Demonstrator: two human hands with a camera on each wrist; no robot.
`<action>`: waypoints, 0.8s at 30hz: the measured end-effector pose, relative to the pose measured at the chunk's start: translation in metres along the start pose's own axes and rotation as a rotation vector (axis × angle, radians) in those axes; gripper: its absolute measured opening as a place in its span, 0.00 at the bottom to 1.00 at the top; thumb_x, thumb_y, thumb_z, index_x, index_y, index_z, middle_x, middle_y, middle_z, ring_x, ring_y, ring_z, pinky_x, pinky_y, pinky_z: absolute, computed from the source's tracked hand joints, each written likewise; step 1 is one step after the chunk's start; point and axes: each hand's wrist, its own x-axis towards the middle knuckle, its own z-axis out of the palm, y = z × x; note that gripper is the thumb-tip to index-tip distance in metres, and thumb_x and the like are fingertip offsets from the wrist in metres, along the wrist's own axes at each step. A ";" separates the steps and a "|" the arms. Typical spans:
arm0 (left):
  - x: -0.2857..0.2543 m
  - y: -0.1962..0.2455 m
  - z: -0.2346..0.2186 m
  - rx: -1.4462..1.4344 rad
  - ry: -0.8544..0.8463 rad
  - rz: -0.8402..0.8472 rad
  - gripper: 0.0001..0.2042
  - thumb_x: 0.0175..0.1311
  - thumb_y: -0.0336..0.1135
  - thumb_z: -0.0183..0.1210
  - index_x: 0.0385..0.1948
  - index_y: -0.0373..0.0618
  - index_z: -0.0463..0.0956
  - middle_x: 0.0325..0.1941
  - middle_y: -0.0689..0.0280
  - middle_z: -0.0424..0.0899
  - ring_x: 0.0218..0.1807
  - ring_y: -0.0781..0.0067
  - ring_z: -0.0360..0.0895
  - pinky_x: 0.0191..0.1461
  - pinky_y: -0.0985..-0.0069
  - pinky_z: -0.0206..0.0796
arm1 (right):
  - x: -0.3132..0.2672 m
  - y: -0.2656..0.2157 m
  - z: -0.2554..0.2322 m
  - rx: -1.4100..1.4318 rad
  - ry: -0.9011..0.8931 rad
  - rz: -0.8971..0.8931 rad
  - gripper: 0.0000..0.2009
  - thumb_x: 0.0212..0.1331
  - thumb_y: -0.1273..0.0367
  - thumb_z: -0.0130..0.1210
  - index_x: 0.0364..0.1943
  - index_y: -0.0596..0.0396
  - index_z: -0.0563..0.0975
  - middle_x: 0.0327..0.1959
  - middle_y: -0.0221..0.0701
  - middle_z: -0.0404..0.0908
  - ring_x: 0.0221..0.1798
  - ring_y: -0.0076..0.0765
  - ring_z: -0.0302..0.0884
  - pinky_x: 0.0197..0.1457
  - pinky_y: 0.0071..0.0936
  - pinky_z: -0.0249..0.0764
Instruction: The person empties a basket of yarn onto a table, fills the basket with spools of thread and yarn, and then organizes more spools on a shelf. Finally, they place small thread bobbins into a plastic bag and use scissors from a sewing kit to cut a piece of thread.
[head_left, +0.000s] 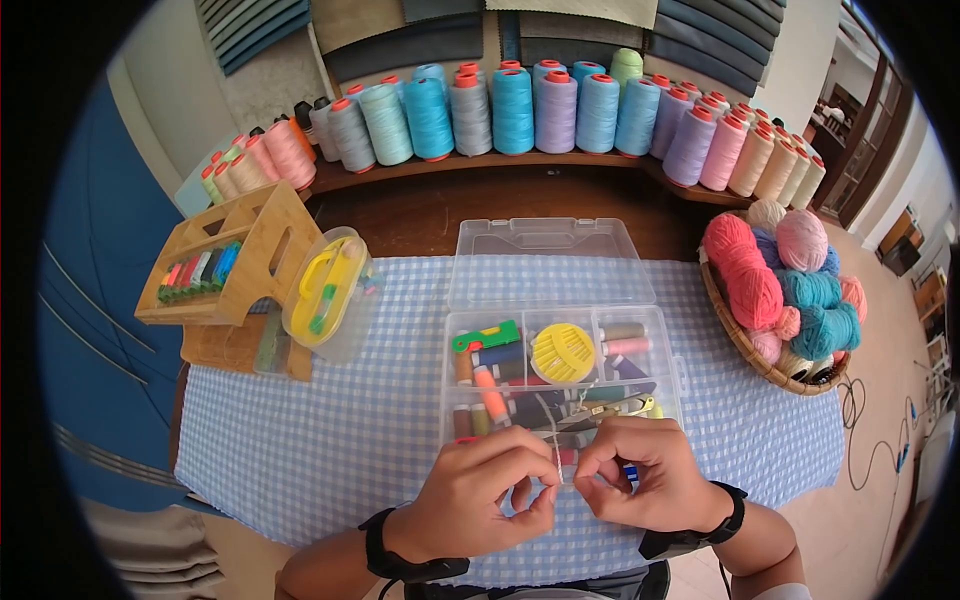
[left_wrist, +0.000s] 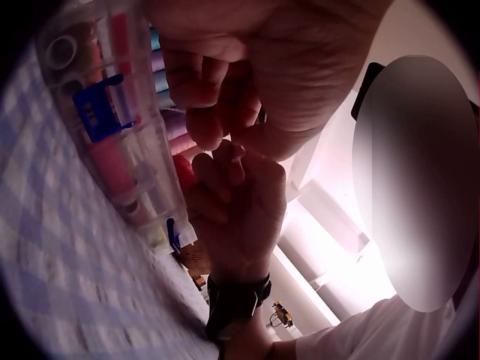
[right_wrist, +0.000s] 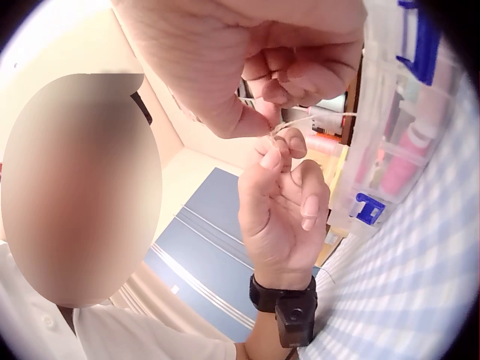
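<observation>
In the head view a thin whitish cord (head_left: 559, 462) runs down from over the box to the fingertips of my left hand (head_left: 490, 492), which pinch it. My right hand (head_left: 645, 475) faces it, thumb and forefinger pinched together close by. The right wrist view shows the cord (right_wrist: 300, 120) passing between the fingertips of both hands, which meet there. Just beyond the hands lies a clear compartment box (head_left: 448, 350), lid open. Inside are thread spools (head_left: 488, 392), a yellow needle case (head_left: 563, 353), scissors (head_left: 612, 408) and a green plastic tool (head_left: 487, 336).
A blue checked cloth (head_left: 320, 440) covers the table. At left stand a wooden rack (head_left: 215, 262) and a yellow-lidded box (head_left: 327, 290). A basket (head_left: 730, 335) of yarn balls is on the right. Large thread cones (head_left: 513, 115) line the shelf behind.
</observation>
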 end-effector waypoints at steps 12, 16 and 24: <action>0.000 0.002 -0.007 -0.038 0.013 -0.047 0.08 0.48 0.19 0.64 0.29 0.41 0.76 0.35 0.66 0.81 0.21 0.84 0.73 0.23 0.85 0.64 | -0.001 0.001 -0.007 0.025 0.102 0.051 0.06 0.48 0.80 0.64 0.30 0.56 0.80 0.20 0.23 0.70 0.20 0.14 0.62 0.22 0.18 0.58; 0.000 -0.001 -0.013 -0.034 0.069 -0.056 0.06 0.51 0.19 0.62 0.29 0.39 0.75 0.35 0.62 0.80 0.24 0.84 0.71 0.25 0.86 0.65 | 0.000 -0.002 -0.016 -0.004 0.167 0.039 0.05 0.50 0.80 0.64 0.30 0.57 0.80 0.21 0.23 0.71 0.20 0.14 0.63 0.23 0.17 0.59; 0.000 -0.018 -0.021 -0.116 0.192 -0.075 0.08 0.49 0.16 0.60 0.30 0.39 0.74 0.34 0.66 0.79 0.26 0.88 0.72 0.24 0.88 0.62 | 0.000 0.003 -0.026 0.071 0.279 0.104 0.03 0.53 0.79 0.62 0.29 0.58 0.79 0.23 0.20 0.71 0.24 0.12 0.62 0.27 0.15 0.58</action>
